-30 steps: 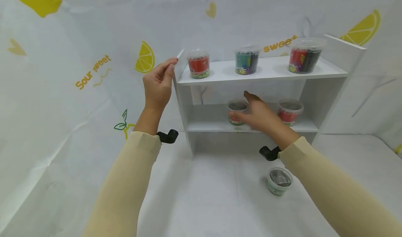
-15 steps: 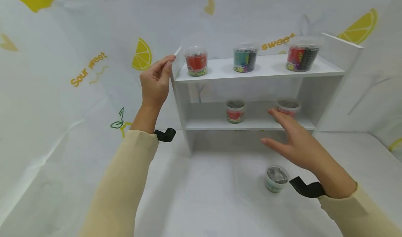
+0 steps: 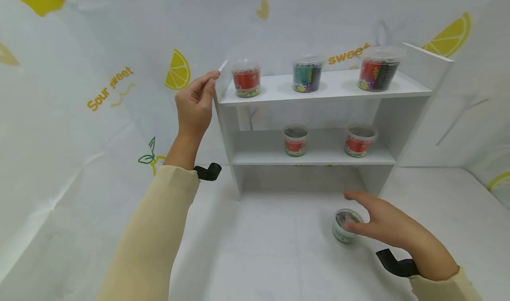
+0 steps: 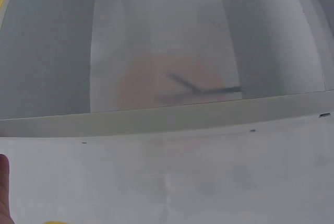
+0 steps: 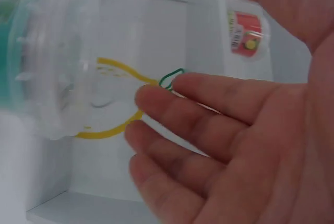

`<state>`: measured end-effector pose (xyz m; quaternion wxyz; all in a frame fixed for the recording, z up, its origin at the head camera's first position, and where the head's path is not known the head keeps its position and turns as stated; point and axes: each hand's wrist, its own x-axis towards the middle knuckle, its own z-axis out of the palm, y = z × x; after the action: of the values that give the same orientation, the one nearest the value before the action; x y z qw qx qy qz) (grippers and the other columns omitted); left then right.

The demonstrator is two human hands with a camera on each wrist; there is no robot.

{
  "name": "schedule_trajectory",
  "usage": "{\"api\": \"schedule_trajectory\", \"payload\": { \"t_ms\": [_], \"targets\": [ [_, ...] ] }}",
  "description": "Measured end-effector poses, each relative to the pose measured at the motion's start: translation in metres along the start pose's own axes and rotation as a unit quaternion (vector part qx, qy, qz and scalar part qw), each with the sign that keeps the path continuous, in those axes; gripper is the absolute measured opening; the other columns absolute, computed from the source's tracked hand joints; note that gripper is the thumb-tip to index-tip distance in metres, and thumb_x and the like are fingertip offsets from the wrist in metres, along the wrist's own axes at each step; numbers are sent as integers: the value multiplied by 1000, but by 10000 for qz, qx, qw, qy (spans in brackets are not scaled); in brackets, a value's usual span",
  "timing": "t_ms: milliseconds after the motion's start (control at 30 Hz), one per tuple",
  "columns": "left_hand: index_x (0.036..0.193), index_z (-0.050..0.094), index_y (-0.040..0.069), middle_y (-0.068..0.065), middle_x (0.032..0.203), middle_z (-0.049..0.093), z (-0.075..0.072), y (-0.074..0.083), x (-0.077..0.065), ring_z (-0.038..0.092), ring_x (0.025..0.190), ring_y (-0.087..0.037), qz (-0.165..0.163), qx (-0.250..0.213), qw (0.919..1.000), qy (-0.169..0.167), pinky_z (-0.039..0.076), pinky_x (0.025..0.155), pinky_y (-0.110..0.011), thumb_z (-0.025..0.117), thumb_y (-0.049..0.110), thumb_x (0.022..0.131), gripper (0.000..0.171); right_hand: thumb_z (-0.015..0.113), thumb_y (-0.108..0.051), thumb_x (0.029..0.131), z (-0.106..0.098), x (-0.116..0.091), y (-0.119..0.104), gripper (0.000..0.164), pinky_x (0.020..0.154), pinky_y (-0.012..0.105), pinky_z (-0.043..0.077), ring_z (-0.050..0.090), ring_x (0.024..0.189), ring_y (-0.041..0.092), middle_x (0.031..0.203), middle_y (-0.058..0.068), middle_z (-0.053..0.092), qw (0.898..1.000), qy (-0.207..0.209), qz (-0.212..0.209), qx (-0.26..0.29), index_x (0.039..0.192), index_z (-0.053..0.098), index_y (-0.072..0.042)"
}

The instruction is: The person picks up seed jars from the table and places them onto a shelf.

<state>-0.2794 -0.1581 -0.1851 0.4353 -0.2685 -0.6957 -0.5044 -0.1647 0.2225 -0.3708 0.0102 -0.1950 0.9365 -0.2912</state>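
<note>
My left hand (image 3: 195,106) is raised at the upper left corner of a white shelf unit (image 3: 314,159), pinching the top edge of its side panel between thumb and fingers. In the left wrist view only a fingertip (image 4: 4,192) shows beside the panel's edge (image 4: 167,117). Low on the right, my right hand (image 3: 388,223) is spread beside a small clear-lidded tub (image 3: 341,233) with a green label, on the white floor surface. Its thumb overlaps the lid in the head view; contact cannot be told. The right wrist view shows relaxed fingers apart from the teal-labelled tub (image 5: 52,62).
On the top shelf stand a red tub (image 3: 246,80), a teal-and-black tub (image 3: 307,75) and a larger red-and-black tub (image 3: 378,73). Two red-labelled tubs, the middle one (image 3: 295,146) and the right one (image 3: 358,145), stand on the shelf below. A lemon-printed white sheet (image 3: 131,40) hangs behind.
My right hand has left the middle tub on the lower shelf, drawn back to the right, then come down to the tub on the floor surface. My left hand stays at the panel.
</note>
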Motion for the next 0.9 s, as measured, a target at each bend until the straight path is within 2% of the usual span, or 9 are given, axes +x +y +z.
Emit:
{"api": "schedule_trajectory", "payload": {
  "t_ms": [133, 267, 467, 633, 733, 900],
  "targets": [
    [110, 68, -14, -25, 112, 70, 1, -2, -1, 67, 109, -27, -42, -96, 9999, 7, 53, 95, -27, 57, -2, 95, 22, 81, -49, 74, 11, 3, 8, 92, 98, 63, 42, 47, 129, 45, 143, 26, 48, 9980, -500, 350, -148, 141, 46, 4],
    [109, 69, -13, -25, 111, 70, 0, -3, -3, 68, 107, -25, -59, -94, 9999, 93, 54, 93, -25, 58, -2, 95, 21, 85, -44, 69, 17, 6, 16, 92, 96, 58, 46, 53, 122, 41, 137, 26, 53, 9954, -718, 560, -314, 138, 49, 6],
    [109, 70, -12, -23, 110, 71, 0, -7, -3, 69, 103, -20, -37, -97, 9998, 143, 54, 89, -21, 59, -1, 95, 21, 85, -42, 69, 18, 10, 20, 89, 95, 57, 47, 55, 119, 40, 133, 26, 55, 9949, -746, 580, -366, 135, 52, 7],
    [110, 70, -11, -22, 111, 71, 2, -24, 0, 69, 102, -17, 70, -122, 9997, 195, 54, 87, -20, 59, -1, 95, 21, 86, -41, 70, 20, 11, 21, 90, 95, 59, 46, 54, 121, 43, 134, 28, 54, 9951, -738, 569, -319, 136, 51, 8],
    [110, 71, -8, -18, 111, 72, 2, -34, 2, 68, 103, -16, 70, -190, 9995, 222, 54, 88, -22, 60, 2, 95, 21, 86, -41, 69, 21, 11, 21, 89, 95, 58, 47, 55, 120, 41, 133, 28, 55, 9957, -681, 553, -303, 135, 52, 7],
    [110, 73, -3, -12, 111, 74, 2, -39, 3, 68, 105, -13, 128, -233, 9995, 183, 55, 92, -26, 62, 7, 96, 21, 87, -40, 68, 22, 11, 21, 88, 94, 56, 47, 56, 118, 40, 132, 28, 55, 9963, -644, 516, -258, 134, 52, 8]
  ]
}}
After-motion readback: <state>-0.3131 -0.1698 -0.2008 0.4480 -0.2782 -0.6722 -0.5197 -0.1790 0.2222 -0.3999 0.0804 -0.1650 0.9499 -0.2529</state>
